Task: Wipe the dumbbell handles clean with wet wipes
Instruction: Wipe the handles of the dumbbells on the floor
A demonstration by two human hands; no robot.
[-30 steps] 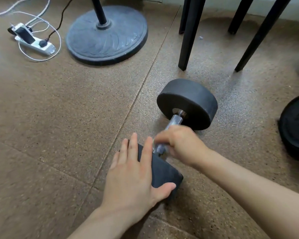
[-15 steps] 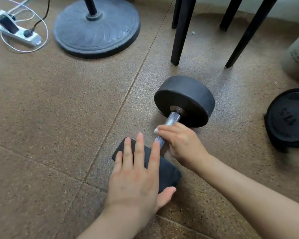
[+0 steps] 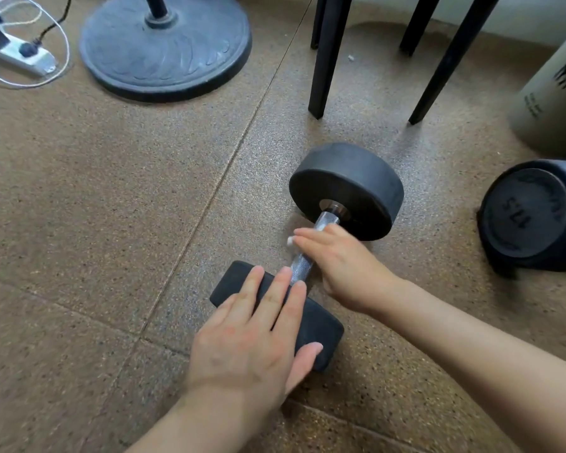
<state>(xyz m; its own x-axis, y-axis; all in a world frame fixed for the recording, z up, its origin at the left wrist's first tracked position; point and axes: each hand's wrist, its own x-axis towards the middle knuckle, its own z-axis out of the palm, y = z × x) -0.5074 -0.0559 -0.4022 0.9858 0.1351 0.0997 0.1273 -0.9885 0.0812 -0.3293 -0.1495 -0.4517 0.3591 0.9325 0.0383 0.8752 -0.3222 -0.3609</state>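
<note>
A black dumbbell lies on the brown speckled floor, its far head (image 3: 350,188) up and to the right and its near head (image 3: 319,325) close to me. My left hand (image 3: 252,331) presses flat on the near head, fingers straight, thumb against its side. My right hand (image 3: 343,266) lies over the knurled metal handle (image 3: 301,264) near the far head, motion-blurred, its fingers wrapped over the bar. A small white corner of the wet wipe (image 3: 290,240) pokes out at the fingertips; the remainder is hidden under the hand.
A second black dumbbell (image 3: 530,214) lies at the right. Behind it stands a grey cylinder (image 3: 556,86). Black furniture legs (image 3: 324,60) stand beyond the dumbbell. A round stand base (image 3: 164,44) and a white power strip (image 3: 13,53) with cables are at the upper left.
My right hand has slid along the handle from beside the near head up toward the far head. My left hand stays pressed on the near head.
</note>
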